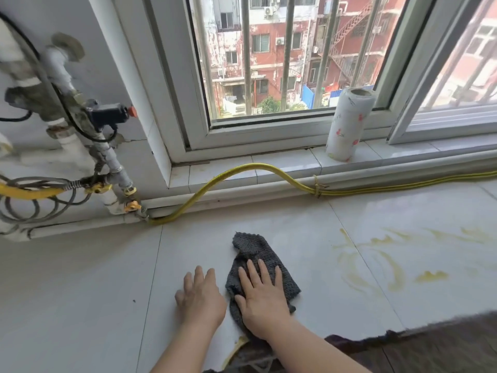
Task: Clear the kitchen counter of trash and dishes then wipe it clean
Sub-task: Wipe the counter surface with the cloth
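A dark grey knitted cloth (254,250) lies crumpled on the white tiled counter (80,278) near its front middle. My right hand (262,300) presses flat on the cloth with straight fingers. Just to its left, my left hand (200,298) rests palm down on the bare tile, fingers straight, touching nothing else. Yellow smeared stains (387,265) spread over the counter to the right of the cloth. A small yellow streak (236,345) shows under my right forearm.
A yellow gas hose (242,170) runs along the counter's back edge from the pipes and valves (102,157) at the left. A flower-printed paper towel roll (348,122) stands on the window sill. A dark edge (430,343) sits at the lower right.
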`<act>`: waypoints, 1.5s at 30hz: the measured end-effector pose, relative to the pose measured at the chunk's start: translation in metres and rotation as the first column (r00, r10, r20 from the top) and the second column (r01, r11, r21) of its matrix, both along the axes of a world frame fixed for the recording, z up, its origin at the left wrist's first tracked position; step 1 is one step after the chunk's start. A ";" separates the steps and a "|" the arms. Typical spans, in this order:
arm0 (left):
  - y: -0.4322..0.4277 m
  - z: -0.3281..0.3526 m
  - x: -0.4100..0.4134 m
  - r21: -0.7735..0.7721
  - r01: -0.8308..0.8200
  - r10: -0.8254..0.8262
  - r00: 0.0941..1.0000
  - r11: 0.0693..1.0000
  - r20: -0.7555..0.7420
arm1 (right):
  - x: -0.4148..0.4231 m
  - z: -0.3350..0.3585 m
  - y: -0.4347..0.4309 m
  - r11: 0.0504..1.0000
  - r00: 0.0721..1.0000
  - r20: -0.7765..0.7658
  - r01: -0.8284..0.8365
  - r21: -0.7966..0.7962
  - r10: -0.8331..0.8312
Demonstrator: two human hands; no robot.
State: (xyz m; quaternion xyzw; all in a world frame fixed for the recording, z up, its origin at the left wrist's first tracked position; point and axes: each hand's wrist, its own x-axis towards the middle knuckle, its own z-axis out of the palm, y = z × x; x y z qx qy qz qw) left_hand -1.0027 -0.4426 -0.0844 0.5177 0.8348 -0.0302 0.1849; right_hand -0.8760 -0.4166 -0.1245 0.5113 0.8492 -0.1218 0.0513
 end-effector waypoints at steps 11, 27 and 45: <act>0.021 0.001 0.064 -0.068 0.079 -0.077 0.996 0.995 0.036 | 0.088 0.000 0.007 0.995 0.994 0.042 0.103 -0.015 -0.102; 0.084 -0.004 0.254 -0.064 0.106 -0.102 0.993 0.992 0.059 | 0.318 -0.015 0.073 0.970 0.968 0.074 0.234 0.061 -0.238; 0.115 -0.011 0.224 0.042 0.030 -0.030 1.000 0.999 -0.005 | 0.222 -0.012 0.099 0.998 0.999 0.010 0.039 -0.042 -0.039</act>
